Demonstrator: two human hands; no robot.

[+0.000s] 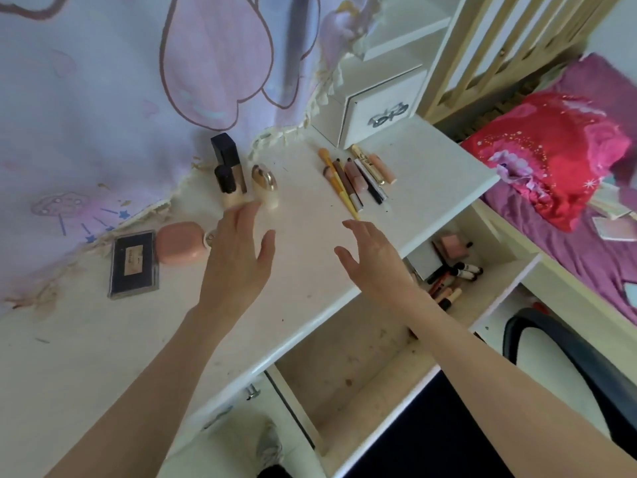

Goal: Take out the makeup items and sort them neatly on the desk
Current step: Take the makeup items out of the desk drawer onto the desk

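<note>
Reaching out over the cream desk [310,257], both hands hang with fingers straight and spread, holding nothing. The left hand [238,257] has its fingertips just short of the standing bottles; whether they touch I cannot tell. The right hand [374,260] is above the desk's front edge, near the tip of the yellow brush.

From the head camera, the row of pencils and tubes [360,177] lies side by side near the white drawer box [375,112], long axes roughly parallel, running from the back of the desk towards its front edge. The yellow brush [339,182] lies slightly askew across them, bristles towards the back. Three bottles [234,174] stand upright close together by the curtain [120,98]; the left fingertips cover part of their bases. A dark palette [134,263] lies flat, long axis front to back, with a pink compact [181,246] just beside it, its right end hidden behind the left hand.

The open drawer [379,357] holds more items [451,274] in its far end, a loose heap pointing various ways; the right forearm crosses over some, and single pieces are hard to make out.
</note>
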